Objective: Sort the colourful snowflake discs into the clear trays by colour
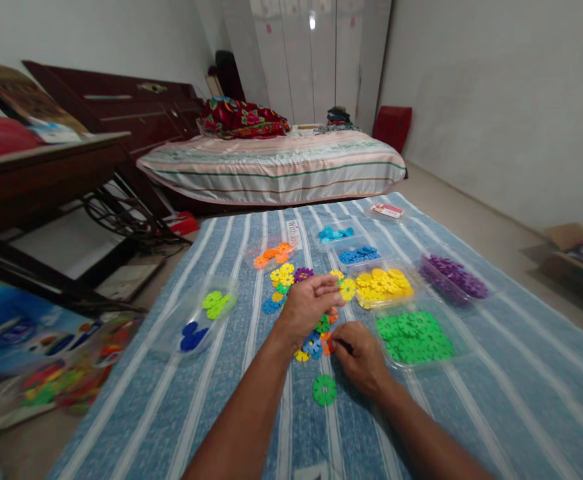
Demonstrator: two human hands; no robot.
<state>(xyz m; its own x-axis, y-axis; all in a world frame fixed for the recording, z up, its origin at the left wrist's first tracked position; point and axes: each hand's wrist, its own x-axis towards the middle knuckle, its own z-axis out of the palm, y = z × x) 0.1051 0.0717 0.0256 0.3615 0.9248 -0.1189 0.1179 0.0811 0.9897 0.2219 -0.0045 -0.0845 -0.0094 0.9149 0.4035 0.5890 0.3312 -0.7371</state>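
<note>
Slotted discs (313, 345) lie clustered between left hand (308, 303), fingers loosely extended, hold unclear, and right hand (360, 353), curled, pinching an orange disc (326, 343); joining seems underway, next likely needing slot alignment.

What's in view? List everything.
Striped cloth: one, blue-white, foreground
Clear plastic tubs: several, transparent, on cloth
Notched plastic discs: many; green, yellow, purple, orange, blue; in tubs
Loose plastic discs: cluster, mixed colours, mid-cloth
Lone plastic disc: one, green, nearest the camera
Small rectangular card: one, red-white, cloth's far end
Bed: one, pale striped, beyond cloth
Floral bedding: one pile, red, on bed
Panelled wardrobe: one, white, back
Wooden desk: one, brown, left
Printed box: one, blue, lower left
Cardboard box: one, brown, far right
Left hand: one, bare, at yellow plastic disc
Right hand: one, bare, pinching orange plastic disc
</note>
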